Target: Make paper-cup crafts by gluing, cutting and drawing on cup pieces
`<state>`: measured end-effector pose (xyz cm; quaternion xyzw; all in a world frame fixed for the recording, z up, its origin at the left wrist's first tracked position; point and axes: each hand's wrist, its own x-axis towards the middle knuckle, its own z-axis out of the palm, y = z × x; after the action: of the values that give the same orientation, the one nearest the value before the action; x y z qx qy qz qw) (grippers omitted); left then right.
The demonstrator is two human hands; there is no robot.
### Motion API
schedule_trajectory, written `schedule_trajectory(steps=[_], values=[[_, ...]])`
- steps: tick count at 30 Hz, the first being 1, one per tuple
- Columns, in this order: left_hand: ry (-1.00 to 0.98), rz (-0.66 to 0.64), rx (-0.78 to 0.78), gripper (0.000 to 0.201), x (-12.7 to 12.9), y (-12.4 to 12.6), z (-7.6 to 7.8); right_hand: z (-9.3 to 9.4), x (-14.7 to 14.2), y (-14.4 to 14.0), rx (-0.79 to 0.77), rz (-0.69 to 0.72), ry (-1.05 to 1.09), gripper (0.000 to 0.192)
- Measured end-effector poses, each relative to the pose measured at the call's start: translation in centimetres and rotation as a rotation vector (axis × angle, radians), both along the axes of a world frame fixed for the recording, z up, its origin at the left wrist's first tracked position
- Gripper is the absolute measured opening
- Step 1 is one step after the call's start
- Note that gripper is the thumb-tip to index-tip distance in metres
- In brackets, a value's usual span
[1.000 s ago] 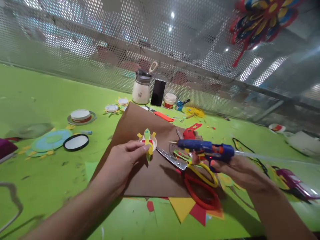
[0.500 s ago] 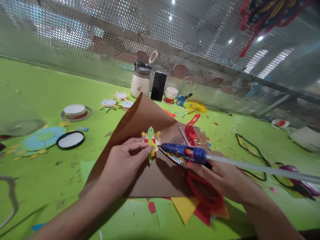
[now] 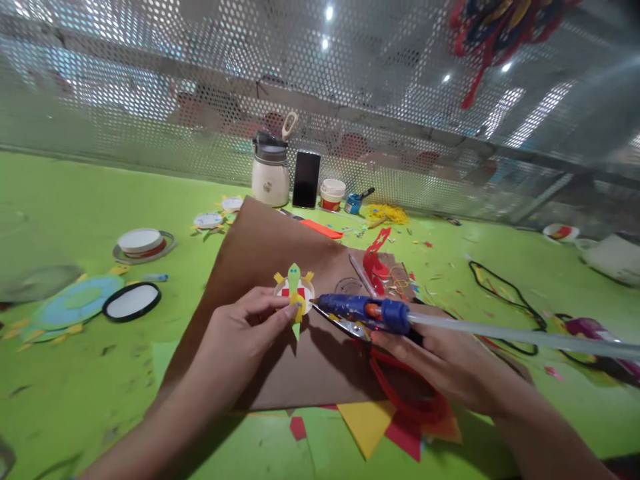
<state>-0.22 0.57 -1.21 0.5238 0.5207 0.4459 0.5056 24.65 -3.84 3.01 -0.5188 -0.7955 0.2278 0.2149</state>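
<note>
Between the thumb and fingers of my left hand (image 3: 240, 340) is a small paper turtle (image 3: 295, 277), with a green head and tail, yellow feet and a round white and red body. My right hand (image 3: 440, 353) grips a blue glue gun (image 3: 360, 310), whose nozzle points left, right beside the turtle's body; I cannot tell whether it touches. A long clear glue stick (image 3: 500, 331) sticks out of its back. Scissors with red handles (image 3: 410, 393) show under the right hand; whether the hand also holds them I cannot tell. Brown cardboard (image 3: 280, 380) lies beneath both hands.
At left are a larger paper turtle (image 3: 77, 303), a black-rimmed disc (image 3: 131, 302) and a white lid (image 3: 140, 241). A white jar (image 3: 270, 177), a phone (image 3: 306, 179), a tub (image 3: 333, 193) and a blue paint pot (image 3: 353, 203) stand behind. Paper scraps (image 3: 367, 423) lie in front.
The camera view has shifted slightly, so the back items sit a little left. Both hands keep the turtle and the glue gun in nearly the same position.
</note>
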Motion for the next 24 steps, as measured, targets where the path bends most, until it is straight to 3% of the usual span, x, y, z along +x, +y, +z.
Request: schedule_trajectory(steps=[5, 13, 16, 19, 24], values=[[-0.052, -0.001, -0.157, 0.025, 0.1, 0.1, -0.1, -0.1, 0.1, 0.0, 0.027, 0.005, 0.006, 0.035], [-0.069, 0.036, -0.076, 0.018, 0.1, 0.2, 0.1, 0.0, 0.1, 0.0, 0.019, 0.014, -0.037, 0.032], [-0.095, 0.026, -0.119, 0.021, 0.0, 0.3, -0.1, 0.4, -0.1, 0.1, 0.048, 0.054, -0.067, 0.033], [-0.088, 0.016, -0.191, 0.023, -0.1, 0.4, -0.4, 0.3, 0.1, 0.0, 0.017, 0.057, -0.023, 0.031], [-0.163, -0.01, -0.234, 0.029, -0.3, 0.7, -0.7, -0.9, 1.4, -0.4, -0.106, -0.069, 0.181, 0.03]])
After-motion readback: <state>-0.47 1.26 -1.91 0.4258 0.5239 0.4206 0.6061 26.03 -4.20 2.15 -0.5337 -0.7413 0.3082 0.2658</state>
